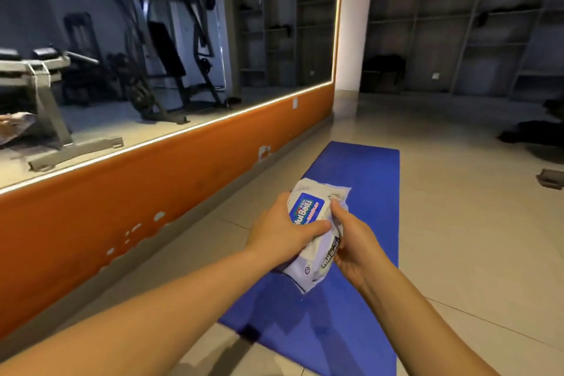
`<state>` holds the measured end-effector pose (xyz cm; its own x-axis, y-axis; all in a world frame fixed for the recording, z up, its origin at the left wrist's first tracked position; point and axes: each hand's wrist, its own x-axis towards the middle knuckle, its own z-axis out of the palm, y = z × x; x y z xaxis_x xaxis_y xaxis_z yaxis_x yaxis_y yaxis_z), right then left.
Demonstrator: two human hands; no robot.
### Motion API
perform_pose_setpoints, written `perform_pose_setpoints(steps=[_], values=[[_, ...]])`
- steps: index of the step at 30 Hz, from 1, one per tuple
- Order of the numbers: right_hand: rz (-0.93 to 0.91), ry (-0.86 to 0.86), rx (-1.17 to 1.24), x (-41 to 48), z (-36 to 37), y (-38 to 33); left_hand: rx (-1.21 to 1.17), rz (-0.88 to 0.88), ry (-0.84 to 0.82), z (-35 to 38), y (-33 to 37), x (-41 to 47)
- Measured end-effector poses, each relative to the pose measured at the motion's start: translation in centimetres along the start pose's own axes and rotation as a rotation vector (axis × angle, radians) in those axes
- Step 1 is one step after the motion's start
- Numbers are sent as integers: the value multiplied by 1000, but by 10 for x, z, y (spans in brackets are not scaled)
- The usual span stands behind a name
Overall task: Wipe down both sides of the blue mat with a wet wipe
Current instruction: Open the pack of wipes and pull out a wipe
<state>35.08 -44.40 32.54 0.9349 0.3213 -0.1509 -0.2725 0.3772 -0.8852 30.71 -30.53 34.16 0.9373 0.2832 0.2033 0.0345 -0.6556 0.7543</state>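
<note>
The blue mat [363,174] lies flat on the tiled floor, stretching away from me. Above its middle I hold a white pack of wet wipes [308,210] with a blue label on top. My left hand [280,230] grips the pack from the left, thumb across the label. My right hand [351,243] grips its right side, fingers curled at the edge near the label flap. No loose wipe is in sight.
An orange wall base [152,192] under a large mirror [171,40] runs along the left of the mat. A white pillar [354,18] stands at the far end. Dark objects [537,134] and a small grey item [551,178] lie on the floor at right.
</note>
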Motion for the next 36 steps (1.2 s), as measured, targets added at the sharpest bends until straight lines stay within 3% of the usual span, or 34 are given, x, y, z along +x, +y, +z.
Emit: perform_pose_setpoints(steps=[6, 10, 12, 18, 25, 36], values=[[-81, 105, -21, 7, -20, -23, 191, 22, -128, 3, 47, 12], [-125, 165, -50, 10, -27, -15, 488, 208, 98, 13, 37, 23], [-144, 203, -67, 10, -36, -15, 452, 297, 137, 26, 30, 28], [-189, 270, -78, 6, -54, -15, 252, 340, 61, 57, 14, 37], [-192, 275, -79, 8, -47, -8, 138, 273, 6, 58, 7, 35], [-263, 334, -87, 11, -42, -6, 306, 464, 8, 45, 9, 34]])
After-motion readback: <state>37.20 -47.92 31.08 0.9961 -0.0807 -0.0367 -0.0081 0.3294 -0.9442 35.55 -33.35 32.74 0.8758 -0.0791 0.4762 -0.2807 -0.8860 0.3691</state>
